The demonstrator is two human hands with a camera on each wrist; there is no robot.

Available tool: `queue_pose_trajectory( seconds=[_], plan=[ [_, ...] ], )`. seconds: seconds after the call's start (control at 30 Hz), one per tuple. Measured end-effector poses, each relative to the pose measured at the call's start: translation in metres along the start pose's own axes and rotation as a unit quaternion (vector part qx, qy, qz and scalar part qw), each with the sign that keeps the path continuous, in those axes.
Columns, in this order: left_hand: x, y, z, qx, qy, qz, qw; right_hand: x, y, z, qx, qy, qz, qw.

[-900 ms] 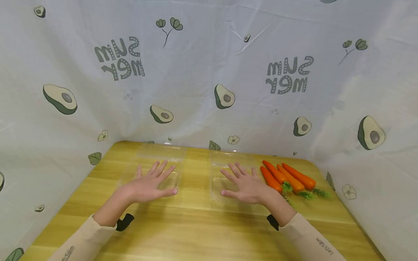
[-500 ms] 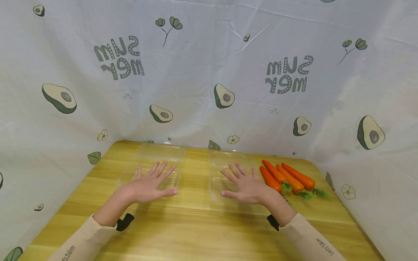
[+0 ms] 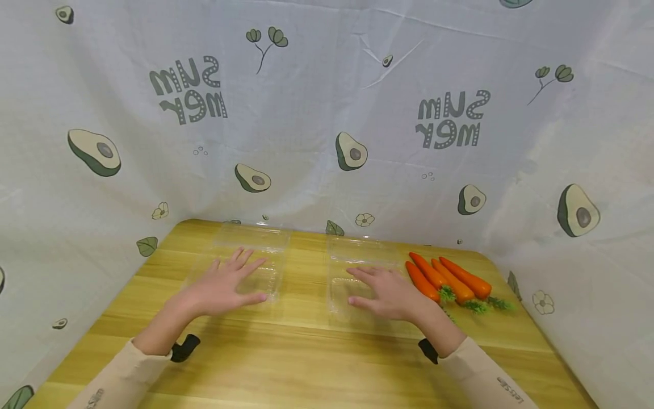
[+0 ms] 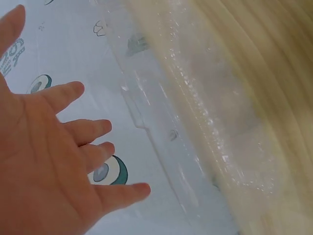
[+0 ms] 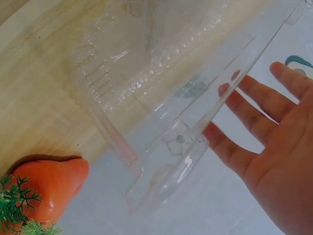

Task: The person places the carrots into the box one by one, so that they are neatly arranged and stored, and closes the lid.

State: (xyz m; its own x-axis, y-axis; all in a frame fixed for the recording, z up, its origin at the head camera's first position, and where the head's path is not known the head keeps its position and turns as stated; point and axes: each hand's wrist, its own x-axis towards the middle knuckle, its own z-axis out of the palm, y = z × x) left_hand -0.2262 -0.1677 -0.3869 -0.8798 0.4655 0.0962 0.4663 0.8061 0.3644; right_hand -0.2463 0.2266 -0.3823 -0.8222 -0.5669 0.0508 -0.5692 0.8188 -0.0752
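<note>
My left hand (image 3: 217, 289) hovers with spread fingers over a clear plastic box (image 3: 268, 281) on the left, whose hinged lid stands raised at the back. In the left wrist view the palm faces the camera and nothing lies between the fingers. On the right, a similar see-through box (image 3: 341, 292) also has its lid up. My right hand (image 3: 390, 292) is stretched out over that box, fingers mostly straight. In the right wrist view its fingertips (image 5: 224, 90) overlap the lid's edge. Several orange carrots (image 3: 455, 278) with green tops lie right of the right box.
A wooden tabletop (image 3: 306, 358) spans the scene. A white curtain (image 3: 296, 119) printed with avocados, flowers and lettering rises behind and on both sides. In the right wrist view an orange carrot (image 5: 56, 183) lies beside the box.
My left hand has shifted a little to the left. The right hand's fingers have come closer together, with their tips lower. Boxes and carrots stay in place.
</note>
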Motion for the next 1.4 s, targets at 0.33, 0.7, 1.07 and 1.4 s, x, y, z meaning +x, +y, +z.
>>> queue_pose_trajectory(
  seconds=[0.33,0.7,1.07,1.4],
  plan=[
    [-0.012,-0.022,-0.005,-0.024,0.067,-0.013,0.9974,-0.006,0.007,-0.003,-0.015,0.069,0.009,0.9974],
    [-0.031,-0.046,-0.013,-0.028,0.087,-0.058,0.9941,-0.019,0.021,-0.005,0.015,0.082,0.04,0.9957],
    [-0.041,-0.068,-0.018,-0.042,0.094,-0.104,0.9892,-0.03,0.037,-0.009,0.053,0.109,0.085,0.989],
    [-0.047,-0.085,-0.019,-0.06,0.078,-0.127,0.987,-0.043,0.052,-0.011,0.095,0.123,0.116,0.981]
  ],
)
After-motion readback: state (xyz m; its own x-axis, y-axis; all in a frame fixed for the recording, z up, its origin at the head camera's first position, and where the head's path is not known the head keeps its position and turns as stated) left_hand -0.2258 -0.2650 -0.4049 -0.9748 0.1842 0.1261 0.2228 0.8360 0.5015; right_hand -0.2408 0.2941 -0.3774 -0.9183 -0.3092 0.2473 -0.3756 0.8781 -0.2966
